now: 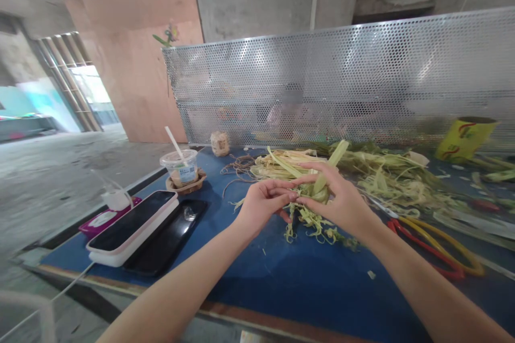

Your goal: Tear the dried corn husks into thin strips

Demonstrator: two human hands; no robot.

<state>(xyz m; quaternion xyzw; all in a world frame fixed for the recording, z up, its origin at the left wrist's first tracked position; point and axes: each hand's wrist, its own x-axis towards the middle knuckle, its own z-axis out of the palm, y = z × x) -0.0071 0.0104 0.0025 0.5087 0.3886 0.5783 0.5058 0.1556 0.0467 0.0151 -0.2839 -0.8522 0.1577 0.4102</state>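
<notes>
Light pinch, steady hold on the husk bundle

From my distant seat, I have the green husk bundle (319,188) held just above the middle of the blue table (261,289), well in from the near edge. The right hand (340,198) is clamped on it, fingers over the top and thumb beneath, while a broad strip stands up past its fingers. The left hand (261,201) meets the bundle's left side with thumb and fingertips drawn together; I cannot tell whether a strand is caught between them.

To do this well, I would let the right hand be the anchor and the left do the fine work, in small, even tugs along the fibres. Pressing too hard would probably split the strips; too loose a hold might let the folds spring apart.

Curled scraps (317,225) hang or lie just below the hands, so I would watch for strays tangling in. Pale strips (281,163) lie beyond the hands toward the far edge, and a leafy heap (394,182) spreads toward the far right corner. The scissors (458,273) lie toward the right edge, away from both wrists.
</notes>
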